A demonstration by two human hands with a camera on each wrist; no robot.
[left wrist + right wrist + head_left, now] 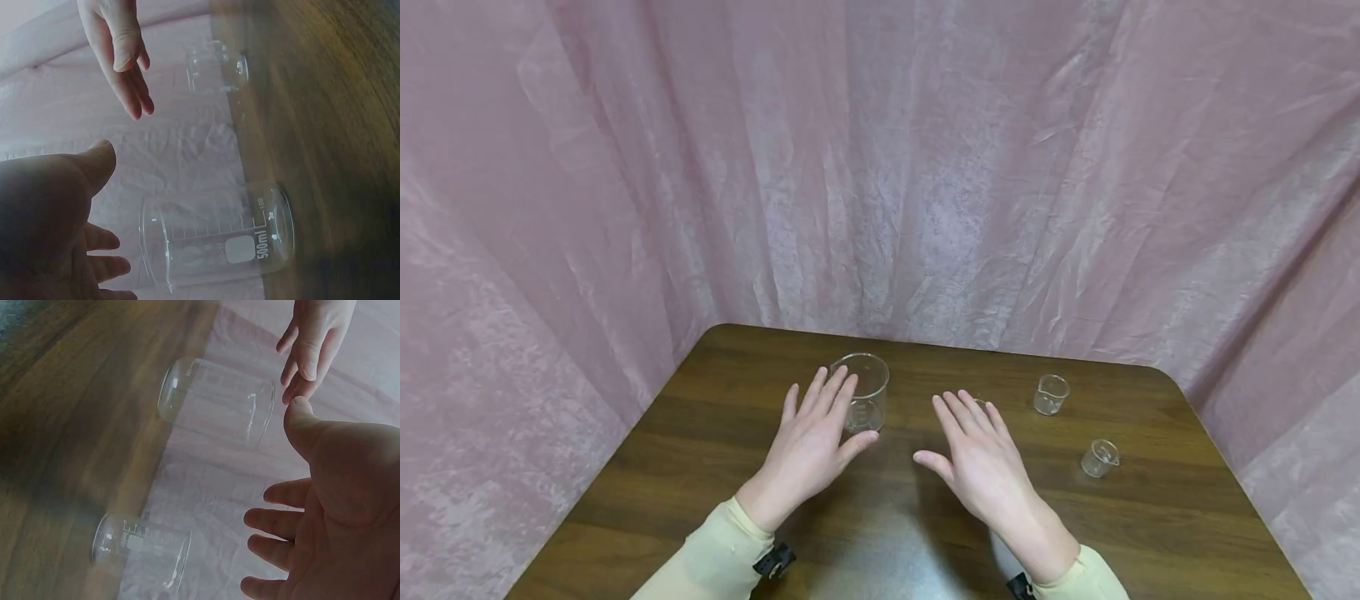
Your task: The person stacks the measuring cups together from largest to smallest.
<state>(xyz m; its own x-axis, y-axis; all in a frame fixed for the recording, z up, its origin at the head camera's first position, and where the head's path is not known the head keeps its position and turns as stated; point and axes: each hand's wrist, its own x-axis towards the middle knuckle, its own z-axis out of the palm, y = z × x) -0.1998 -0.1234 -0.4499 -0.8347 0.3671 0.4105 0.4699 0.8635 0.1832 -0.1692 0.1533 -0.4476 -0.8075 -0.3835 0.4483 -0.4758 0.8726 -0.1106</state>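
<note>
Both the left grip and the right grip of a person hovered unladen over a wood-grain counter, fingers extended and curled around nothing. The large beaker, marked 500ml, stood upright close by the left fingers. The medium beaker, nearly hidden by the right grip in the head view, also stood upright near the middle. Off to the right waited the farther small beaker and the nearer small beaker, well apart from the hands.

All four vessels stood separately, none nested or lifted. By that measure, the handling of the glassware appeared either at its start or at a pause; the scene alone could not settle which, nor how much remained.

The large beaker and farther small beaker sat toward the counter's back edge, where a pink curtain hung behind and appeared to limit reach. The roomiest ground lay to the left and in front, with a clear lane between the two thumbs. The nearer small beaker had bare wood between it and the right edge.
</note>
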